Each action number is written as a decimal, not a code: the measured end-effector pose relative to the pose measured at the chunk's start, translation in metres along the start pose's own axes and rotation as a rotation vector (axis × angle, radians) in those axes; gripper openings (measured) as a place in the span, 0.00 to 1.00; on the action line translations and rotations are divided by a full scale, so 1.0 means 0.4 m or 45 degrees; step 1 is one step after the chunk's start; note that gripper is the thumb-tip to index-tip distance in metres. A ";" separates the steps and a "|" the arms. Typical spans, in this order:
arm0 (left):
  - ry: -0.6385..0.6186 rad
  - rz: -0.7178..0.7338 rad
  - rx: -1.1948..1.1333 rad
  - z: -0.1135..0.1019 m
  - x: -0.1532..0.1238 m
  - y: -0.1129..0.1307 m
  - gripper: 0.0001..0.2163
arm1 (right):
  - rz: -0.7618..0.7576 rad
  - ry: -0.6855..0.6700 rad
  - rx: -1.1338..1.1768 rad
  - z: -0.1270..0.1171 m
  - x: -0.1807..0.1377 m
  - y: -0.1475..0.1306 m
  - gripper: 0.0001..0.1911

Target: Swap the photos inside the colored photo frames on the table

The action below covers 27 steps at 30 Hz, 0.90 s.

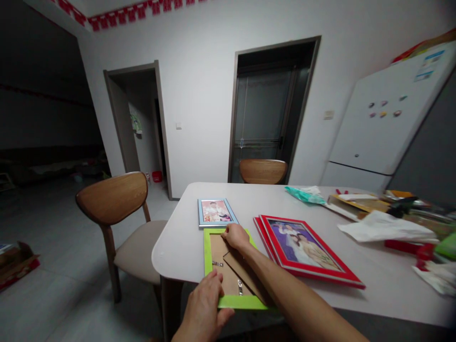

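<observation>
A lime-green picture frame (208, 251) lies face down at the table's near edge, showing its brown backing board (230, 280). On the board are a small metal hanger (240, 287), another metal fitting (218, 263) and a brown stand leg (245, 273), partly under my right forearm. My left hand (204, 301) grips the frame's near left corner, fingers on top and thumb at the near edge. Across the board reaches my right hand (237, 236), its fingers bent together at the far end of the backing. Whatever is under those fingertips is hidden.
Beyond the green frame lies a light-blue picture frame (200, 214). Stacked red picture frames (320, 273) are to the right. White paper (384, 228), a teal wrapper (304, 194) and clutter cover the table's right side. Wooden chairs (114, 197) stand left and behind.
</observation>
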<state>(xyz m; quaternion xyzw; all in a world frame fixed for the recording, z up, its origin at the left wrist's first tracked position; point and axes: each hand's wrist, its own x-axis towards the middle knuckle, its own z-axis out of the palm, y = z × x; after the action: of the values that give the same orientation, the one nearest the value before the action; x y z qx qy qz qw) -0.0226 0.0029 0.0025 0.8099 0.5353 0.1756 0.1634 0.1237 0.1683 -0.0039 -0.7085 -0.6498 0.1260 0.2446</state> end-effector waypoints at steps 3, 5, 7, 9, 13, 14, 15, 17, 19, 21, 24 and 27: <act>-0.020 -0.001 0.029 -0.005 -0.006 -0.002 0.28 | -0.001 0.025 0.048 -0.007 0.004 0.001 0.11; -0.039 0.000 0.057 -0.005 -0.003 0.001 0.28 | -0.047 0.033 0.108 -0.015 -0.004 0.001 0.11; -0.049 0.023 0.086 0.004 0.006 0.011 0.27 | -0.117 0.025 0.186 -0.029 -0.021 0.005 0.13; -0.075 0.090 0.091 0.020 0.019 0.024 0.26 | -0.193 0.010 0.265 -0.054 -0.044 0.019 0.14; -0.099 0.179 0.004 0.035 0.038 0.038 0.26 | -0.234 0.054 0.493 -0.127 -0.100 0.087 0.15; -0.058 0.175 -0.032 0.028 0.038 0.040 0.26 | -0.179 0.103 0.630 -0.144 -0.116 0.108 0.17; 0.011 0.174 -0.081 0.015 0.036 0.043 0.26 | -0.092 0.158 0.800 -0.157 -0.135 0.125 0.18; 0.181 0.181 -0.250 -0.022 0.032 0.058 0.21 | 0.110 0.198 1.183 -0.164 -0.178 0.143 0.19; 0.351 0.164 -0.557 -0.056 0.030 0.087 0.12 | 0.229 0.077 1.524 -0.143 -0.228 0.129 0.19; 0.454 0.130 -0.911 -0.074 0.032 0.128 0.07 | 0.199 -0.097 1.769 -0.104 -0.277 0.086 0.20; 0.493 0.123 -1.288 -0.070 0.039 0.189 0.09 | 0.125 -0.080 1.991 -0.065 -0.320 0.018 0.23; 0.531 0.158 -1.491 -0.073 0.054 0.230 0.13 | 0.099 0.053 2.058 -0.098 -0.315 0.018 0.26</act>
<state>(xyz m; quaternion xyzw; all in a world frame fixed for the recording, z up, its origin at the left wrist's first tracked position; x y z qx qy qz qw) 0.0465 -0.0093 0.0724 0.5642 0.3229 0.6035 0.4617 0.1339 0.0372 0.0080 -0.3372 -0.3281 0.5519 0.6885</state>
